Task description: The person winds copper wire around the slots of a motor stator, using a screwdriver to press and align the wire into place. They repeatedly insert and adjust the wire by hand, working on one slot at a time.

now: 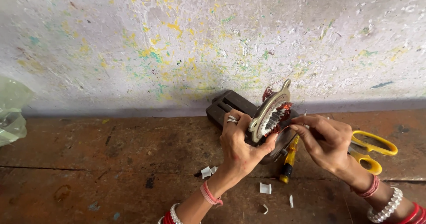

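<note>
Motor stator (pixel 270 116) with copper windings, held upright on edge near the floor's wall edge, clasped in left hand (pixel 239 146); right hand (pixel 326 142) beside it, fingertips pinching at its rim.

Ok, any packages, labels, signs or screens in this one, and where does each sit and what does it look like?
Clear plastic bag: far left edge, against the wall; crumpled, greenish, translucent.
Small white paper scraps: on the brown floor below the hands; blank as far as can be seen.
No labels, signs or screens visible.
</note>
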